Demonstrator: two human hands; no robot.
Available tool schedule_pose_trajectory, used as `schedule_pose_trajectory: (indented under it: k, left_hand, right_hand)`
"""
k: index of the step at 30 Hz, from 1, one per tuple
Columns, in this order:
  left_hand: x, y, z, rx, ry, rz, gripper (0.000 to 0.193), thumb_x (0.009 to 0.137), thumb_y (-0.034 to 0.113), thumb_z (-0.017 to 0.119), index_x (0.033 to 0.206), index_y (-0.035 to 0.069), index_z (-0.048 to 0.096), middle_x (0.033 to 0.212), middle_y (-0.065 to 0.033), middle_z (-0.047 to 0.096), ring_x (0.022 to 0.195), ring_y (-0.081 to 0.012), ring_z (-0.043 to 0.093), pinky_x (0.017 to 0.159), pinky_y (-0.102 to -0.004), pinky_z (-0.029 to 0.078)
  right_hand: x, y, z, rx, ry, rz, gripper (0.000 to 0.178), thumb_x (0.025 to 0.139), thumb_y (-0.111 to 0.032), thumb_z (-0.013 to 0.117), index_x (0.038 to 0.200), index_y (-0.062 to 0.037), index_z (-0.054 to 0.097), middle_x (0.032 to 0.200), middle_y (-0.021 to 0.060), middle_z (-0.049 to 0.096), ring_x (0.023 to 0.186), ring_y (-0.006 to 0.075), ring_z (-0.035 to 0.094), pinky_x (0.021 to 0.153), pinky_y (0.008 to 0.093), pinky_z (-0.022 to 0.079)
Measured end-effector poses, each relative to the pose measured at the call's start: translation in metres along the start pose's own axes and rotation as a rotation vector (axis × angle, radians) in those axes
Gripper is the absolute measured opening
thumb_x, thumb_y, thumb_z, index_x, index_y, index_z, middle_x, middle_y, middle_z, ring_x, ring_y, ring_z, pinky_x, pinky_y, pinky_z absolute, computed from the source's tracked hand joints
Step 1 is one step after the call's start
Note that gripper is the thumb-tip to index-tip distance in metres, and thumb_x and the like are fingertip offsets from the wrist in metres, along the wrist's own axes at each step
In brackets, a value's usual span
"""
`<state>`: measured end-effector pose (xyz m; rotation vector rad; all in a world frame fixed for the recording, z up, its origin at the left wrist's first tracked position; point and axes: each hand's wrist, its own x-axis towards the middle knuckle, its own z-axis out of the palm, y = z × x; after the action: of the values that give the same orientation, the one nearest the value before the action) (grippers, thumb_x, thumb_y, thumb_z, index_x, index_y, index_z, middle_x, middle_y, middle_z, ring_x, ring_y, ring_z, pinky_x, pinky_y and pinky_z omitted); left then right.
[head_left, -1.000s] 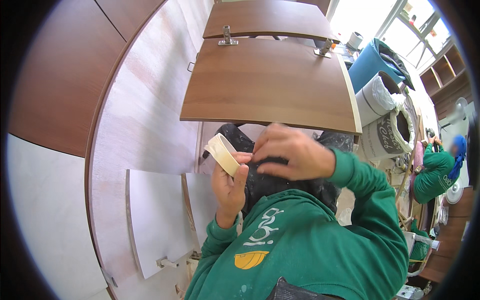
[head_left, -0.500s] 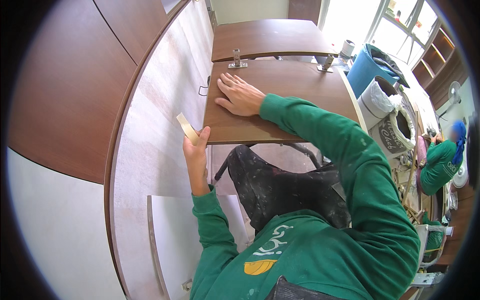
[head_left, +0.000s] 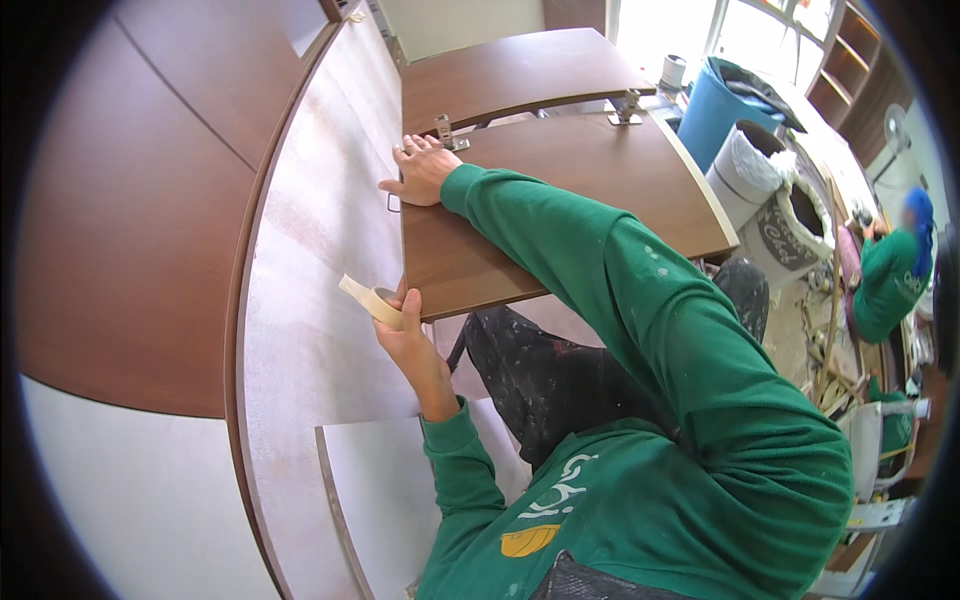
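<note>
A brown cabinet door [head_left: 570, 190] lies flat in front of me, with a metal hinge [head_left: 446, 132] near its far left corner and another hinge [head_left: 626, 108] at the far right. My left hand [head_left: 408, 340], at the door's near left corner, is closed on a roll of masking tape [head_left: 384, 306]. A short pale end of tape sticks out from the roll to the left. Across the door's left edge lies my right hand [head_left: 424, 172], close to the left hinge, its thumb stretched out past the edge and nothing visible in its grasp.
Another brown panel [head_left: 520, 70] lies beyond the door. To the left stands a whitish wall panel [head_left: 310, 240] beside brown cabinet doors [head_left: 130, 230]. On the right are a blue bin [head_left: 722, 112] and lined buckets [head_left: 745, 178]. Farther right, a person in green [head_left: 893, 270] works at a cluttered bench.
My right hand has slid left from the door's surface to its left edge. The left hand with the tape sits lower in view, by the near corner. My view has shifted slightly.
</note>
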<state>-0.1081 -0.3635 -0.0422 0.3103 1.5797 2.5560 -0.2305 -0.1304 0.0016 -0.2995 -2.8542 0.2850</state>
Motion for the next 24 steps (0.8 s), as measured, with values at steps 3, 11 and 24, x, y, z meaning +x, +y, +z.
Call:
schedule_pose_trajectory:
  k: [3,11,24]
  left_hand:
    - [0.000,-0.002,0.003,-0.005,0.020,0.034,0.024,0.096,0.009,0.071,0.100,0.010,0.047,0.100,-0.0024,0.055,0.095,-0.0126,0.055,0.090,-0.0310,0.045]
    - [-0.002,-0.003,-0.001,0.045,0.023,0.059,0.023,0.097,0.012,0.068,0.106,0.003,0.049,0.105,-0.0036,0.051,0.103,-0.0147,0.052,0.100,-0.0310,0.040]
    - [-0.004,-0.002,-0.002,0.078,0.002,0.080,0.023,0.097,0.014,0.068,0.103,0.005,0.048,0.101,-0.0027,0.049,0.100,-0.0139,0.051,0.099,-0.0317,0.039]
  right_hand:
    - [-0.003,-0.011,-0.001,-0.075,-0.069,-0.009,0.095,0.100,-0.067,0.041,0.158,0.0074,0.031,0.164,0.0311,0.028,0.156,0.0406,0.022,0.128,0.0491,0.015]
    - [-0.057,0.030,-0.019,0.099,-0.029,-0.317,0.095,0.100,-0.068,0.042,0.155,0.0090,0.034,0.164,0.0271,0.031,0.156,0.0368,0.024,0.129,0.0456,0.017]
    - [-0.164,0.208,-0.082,-0.116,0.026,0.159,0.105,0.097,-0.078,0.038,0.155,0.0094,0.033,0.161,0.0297,0.034,0.154,0.0423,0.027,0.127,0.0478,0.020]
